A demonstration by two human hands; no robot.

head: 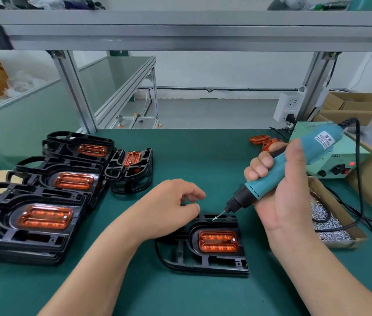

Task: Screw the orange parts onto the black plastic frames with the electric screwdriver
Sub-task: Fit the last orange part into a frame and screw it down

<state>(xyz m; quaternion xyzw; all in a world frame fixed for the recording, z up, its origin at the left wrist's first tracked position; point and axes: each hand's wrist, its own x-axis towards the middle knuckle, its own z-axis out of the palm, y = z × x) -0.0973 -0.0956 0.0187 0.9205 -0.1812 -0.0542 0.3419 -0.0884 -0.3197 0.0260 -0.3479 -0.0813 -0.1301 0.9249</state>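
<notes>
Right hand (pixel 287 197): wrapped round the teal electric screwdriver (pixel 294 165), bit slanted down over the frame's far edge.
Left hand (pixel 169 204): fingers loosely curled, holding nothing; contact with the frame cannot be told.
Work: orange part (pixel 218 241) seated in the black frame (pixel 203 263), below both hands.
Risk: the screw (pixel 215 217) on the bit tip may drop or go in crooked — the bit is tilted, and the frame looks unheld, so it could slide.

Of the person, only two forearms and their hands show, over the near edge of the surface (pixel 203 160). The left forearm (pixel 102 254) is bare as far as it shows, and so is the right forearm (pixel 312 270). The left grip (pixel 171 201) and the right grip (pixel 280 192) are bare too. The right grip's fingernails (pixel 263 169) are short and evenly trimmed.
</notes>
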